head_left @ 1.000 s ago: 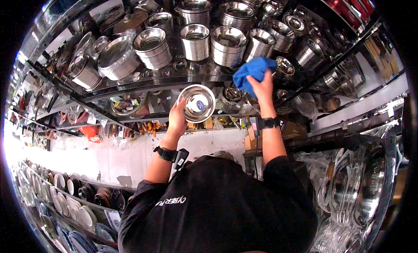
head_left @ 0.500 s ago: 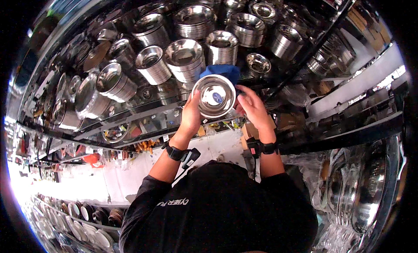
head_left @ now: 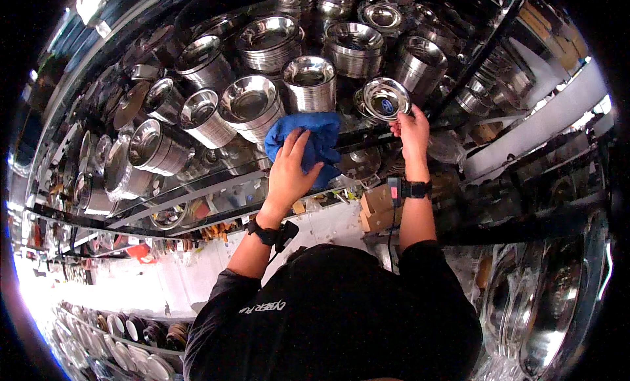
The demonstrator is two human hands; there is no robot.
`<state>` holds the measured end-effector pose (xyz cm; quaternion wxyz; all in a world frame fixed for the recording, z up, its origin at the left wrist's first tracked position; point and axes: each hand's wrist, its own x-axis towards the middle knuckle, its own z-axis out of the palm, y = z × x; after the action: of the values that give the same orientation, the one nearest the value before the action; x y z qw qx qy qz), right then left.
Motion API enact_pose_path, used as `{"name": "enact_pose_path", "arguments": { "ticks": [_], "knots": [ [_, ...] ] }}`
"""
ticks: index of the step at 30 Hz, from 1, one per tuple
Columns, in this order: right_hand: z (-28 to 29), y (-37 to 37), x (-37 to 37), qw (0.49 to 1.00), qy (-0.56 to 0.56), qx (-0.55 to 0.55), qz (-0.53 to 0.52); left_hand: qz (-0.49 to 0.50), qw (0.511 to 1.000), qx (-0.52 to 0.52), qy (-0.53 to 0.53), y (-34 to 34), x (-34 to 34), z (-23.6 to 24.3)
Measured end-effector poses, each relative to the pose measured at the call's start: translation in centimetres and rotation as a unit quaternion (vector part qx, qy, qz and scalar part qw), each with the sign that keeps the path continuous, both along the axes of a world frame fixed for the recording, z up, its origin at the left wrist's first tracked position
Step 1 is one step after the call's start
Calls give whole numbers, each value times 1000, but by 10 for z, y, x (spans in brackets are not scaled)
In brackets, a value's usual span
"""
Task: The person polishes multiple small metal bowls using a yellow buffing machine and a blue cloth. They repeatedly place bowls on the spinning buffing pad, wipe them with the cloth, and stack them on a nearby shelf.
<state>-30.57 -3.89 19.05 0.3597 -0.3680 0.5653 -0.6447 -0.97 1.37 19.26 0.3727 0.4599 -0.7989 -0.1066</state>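
Note:
My left hand holds a bunched blue cloth, fingers over it, at the shelf's front before the stacked steel bowls. My right hand grips a small shiny steel bowl by its near right edge, with the thumb and fingers at the rim. A blue oval sticker is inside the bowl. It is raised at the right of the front stacks, over or against another small round steel piece, partly hidden behind it.
A dark metal shelf frame bounds the bowls at the right. Lower shelves carry mixed small goods. Cardboard boxes lie below my right arm. Racks of plates stand at lower left; large wrapped steel pieces at lower right.
The bowl has passed from my left hand to my right and moved right to the shelf. The blue cloth, earlier in my right hand, is now in my left.

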Motion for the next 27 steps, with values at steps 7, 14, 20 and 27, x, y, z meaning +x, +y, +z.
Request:
{"name": "enact_pose_path", "arguments": {
  "ticks": [7,14,20,27],
  "knots": [
    [-25,-43,-15,997,68,43,-9,44,998,4,-40,0,26,-19],
    [-44,-62,-20,978,185,97,-5,36,999,7,36,-3,28,-22],
    [-52,-67,-31,884,432,180,13,12,993,-11,115,-10,25,-18],
    [-12,7,26,949,313,-35,18,-47,978,-52,198,-16,17,-20]
  ]
}}
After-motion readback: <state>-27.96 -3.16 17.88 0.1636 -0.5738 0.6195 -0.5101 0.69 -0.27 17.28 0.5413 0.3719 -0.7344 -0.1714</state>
